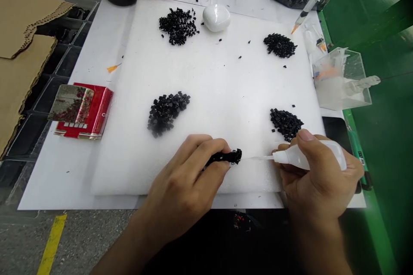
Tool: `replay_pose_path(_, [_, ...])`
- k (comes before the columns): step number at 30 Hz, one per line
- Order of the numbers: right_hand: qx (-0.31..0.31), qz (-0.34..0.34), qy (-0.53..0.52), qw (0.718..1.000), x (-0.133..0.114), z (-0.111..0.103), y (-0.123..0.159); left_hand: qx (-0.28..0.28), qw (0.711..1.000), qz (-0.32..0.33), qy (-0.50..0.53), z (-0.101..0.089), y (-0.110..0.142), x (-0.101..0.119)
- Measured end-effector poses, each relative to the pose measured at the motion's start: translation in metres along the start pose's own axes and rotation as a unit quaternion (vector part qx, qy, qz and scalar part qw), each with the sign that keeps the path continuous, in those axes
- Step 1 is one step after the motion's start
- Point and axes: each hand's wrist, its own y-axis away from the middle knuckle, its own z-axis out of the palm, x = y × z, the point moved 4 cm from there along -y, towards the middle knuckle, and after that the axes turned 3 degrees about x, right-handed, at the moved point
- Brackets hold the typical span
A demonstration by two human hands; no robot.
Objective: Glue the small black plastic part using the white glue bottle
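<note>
A white panel worktop (61, 180) carries a thick white foam sheet (129, 159), with brown corrugated cardboard (19, 81) lying off its left edge. Near the worktop's right edge stands a clear acrylic box (342, 81), and a red packet (97, 111) sits by the foam's left edge. Four heaps of black granules lie on the foam, one toward each corner: (178, 26), (280, 45), (167, 113) and (286, 124). A smooth white pebble-shaped object (216, 18) sits just beside the far left heap.

At the foam's near edge, the left hand (183, 184) is closed in a pinch around a black clump of stuck-together granules (226, 157). The right hand (318, 172) grips a white squeeze bottle (306, 157) on its side. The bottle's thin clear nozzle (254, 158) points left, its tip just beside the clump.
</note>
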Motion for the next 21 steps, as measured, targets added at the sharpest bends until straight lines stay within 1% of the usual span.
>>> replay_pose_path(3, [0.012, 0.004, -0.001, 1.000, 0.0009, -0.0002, -0.0011, -0.002, 1.000, 0.000, 0.002, -0.0002, 0.0012, 0.0005])
replay_pose_path(12, [-0.010, -0.026, 0.017, 0.999, 0.0017, 0.0002, -0.0008, -0.003, 1.000, 0.004, -0.012, 0.0010, -0.0005, -0.0008])
replay_pose_path(16, [-0.014, -0.008, 0.011, 1.000, 0.0016, 0.0008, -0.0005, -0.010, 1.000, 0.007, -0.014, 0.0008, 0.0013, -0.0011])
replay_pose_path(21, [0.022, 0.027, -0.062, 0.997, -0.0016, 0.0004, -0.0069, -0.011, 1.000, 0.002, -0.012, 0.0000, 0.0018, -0.0003])
